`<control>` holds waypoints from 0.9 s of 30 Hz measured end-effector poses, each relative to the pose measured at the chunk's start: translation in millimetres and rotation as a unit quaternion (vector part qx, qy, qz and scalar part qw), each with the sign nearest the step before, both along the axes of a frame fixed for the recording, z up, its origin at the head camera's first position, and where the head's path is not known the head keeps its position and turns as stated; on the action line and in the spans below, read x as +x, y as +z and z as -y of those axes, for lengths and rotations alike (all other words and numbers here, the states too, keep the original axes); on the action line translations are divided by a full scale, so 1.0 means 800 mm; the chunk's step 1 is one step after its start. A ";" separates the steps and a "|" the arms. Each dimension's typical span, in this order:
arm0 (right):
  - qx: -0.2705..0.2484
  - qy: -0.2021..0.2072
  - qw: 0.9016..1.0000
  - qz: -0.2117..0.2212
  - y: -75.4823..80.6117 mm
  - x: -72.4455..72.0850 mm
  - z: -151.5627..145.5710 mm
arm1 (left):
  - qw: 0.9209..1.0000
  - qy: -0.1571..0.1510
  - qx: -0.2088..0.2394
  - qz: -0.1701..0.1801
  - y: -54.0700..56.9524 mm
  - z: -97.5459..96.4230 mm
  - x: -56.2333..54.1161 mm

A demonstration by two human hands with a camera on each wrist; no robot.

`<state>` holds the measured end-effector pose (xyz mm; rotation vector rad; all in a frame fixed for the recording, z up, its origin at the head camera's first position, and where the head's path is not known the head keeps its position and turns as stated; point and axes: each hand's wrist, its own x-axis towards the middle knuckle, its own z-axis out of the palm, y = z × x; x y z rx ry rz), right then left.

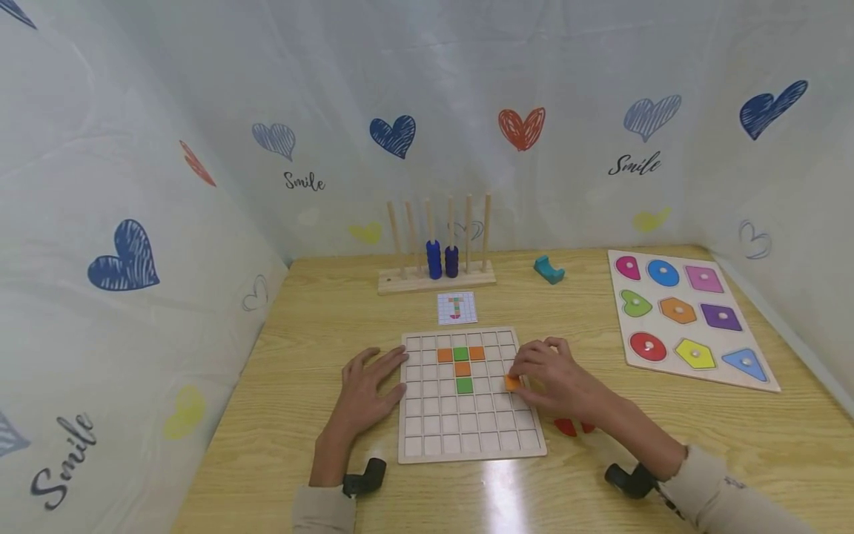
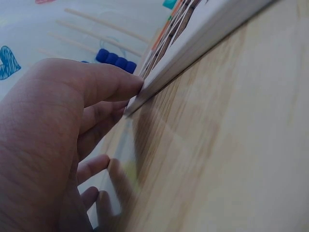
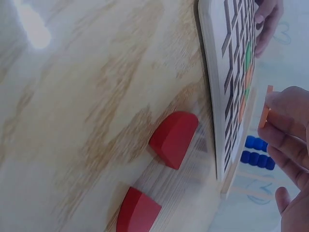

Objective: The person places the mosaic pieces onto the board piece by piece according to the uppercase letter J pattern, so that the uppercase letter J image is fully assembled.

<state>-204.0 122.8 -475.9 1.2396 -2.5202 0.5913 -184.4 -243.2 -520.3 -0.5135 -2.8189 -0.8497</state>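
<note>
A white wooden grid board [image 1: 427, 426] lies on the table between the hands. Orange and green square tiles sit in its cells, a row of three with two more below the middle one, among them a green tile [image 1: 464, 386]. Between thumb and fingers my right hand [image 1: 554, 378] pinches an orange square tile [image 1: 511, 383] above the board's right side; the tile also shows in the right wrist view [image 3: 266, 106]. My left hand [image 1: 365, 397] touches the board's left edge with its fingertips, fingers extended. A pattern card [image 1: 457, 308] with a coloured T-like figure lies behind the board.
Red quarter-round blocks [image 3: 175, 137] lie right of the board, under the right forearm. At the back stand a wooden peg rack [image 1: 437, 278] with blue beads and a teal block [image 1: 549, 270]. A shape puzzle board [image 1: 694, 319] lies at the right.
</note>
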 end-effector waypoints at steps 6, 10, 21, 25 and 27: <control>0.000 0.010 1.000 -0.006 -0.003 0.001 0.008 | 1.000 -0.001 -0.001 -0.003 -0.001 0.000 -0.001; -0.002 0.020 1.000 -0.014 -0.005 0.002 0.013 | 1.000 -0.001 0.005 -0.006 -0.001 0.000 0.000; -0.010 0.040 0.999 -0.010 -0.006 0.004 0.026 | 1.000 0.000 0.006 -0.021 -0.001 0.000 0.001; 0.000 0.041 0.999 -0.003 -0.006 0.006 0.031 | 1.000 -0.001 0.004 -0.011 0.000 0.000 0.001; 0.003 0.044 0.999 0.001 -0.006 0.006 0.033 | 1.000 -0.003 0.008 -0.006 0.001 0.000 0.001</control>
